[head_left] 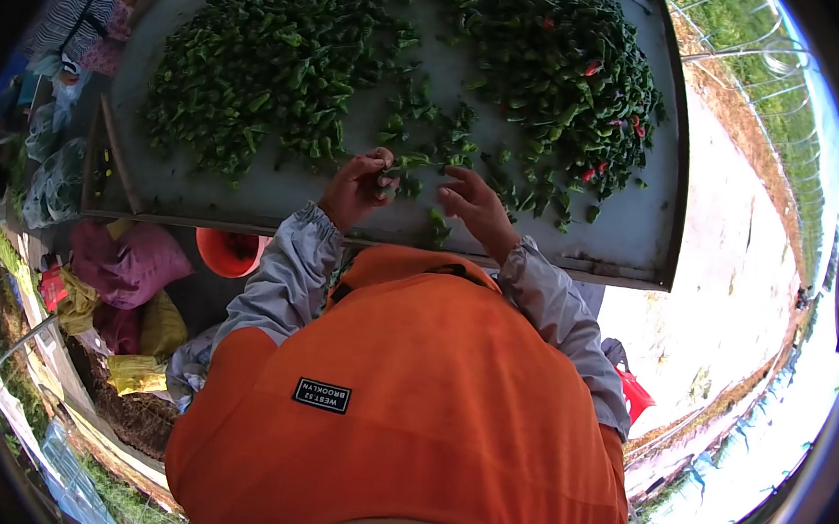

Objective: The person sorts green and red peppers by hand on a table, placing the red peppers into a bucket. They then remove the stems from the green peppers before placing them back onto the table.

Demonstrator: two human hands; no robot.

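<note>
My left hand point(357, 191) is closed, its fingers curled round green peppers point(387, 181) at the near side of a grey table. My right hand point(477, 209) hovers across from it, thumb and fingers apart, with nothing visible between them. A pale green pepper point(412, 161) shows between the two hands, nearest my left fingertips. Just below my right thumb is another green pepper point(439, 227). Ahead lie a large heap of green peppers point(268, 70) on the left and a second heap point(556, 78) on the right, dotted with a few red peppers point(593, 69).
The grey table point(345, 221) has a raised rim along its near edge. Below it on the left are an orange-red bucket point(226, 254), a pink sack point(131, 262) and yellow bags point(162, 327). Clear plastic bags point(54, 182) hang at far left. A red item point(632, 395) is at right.
</note>
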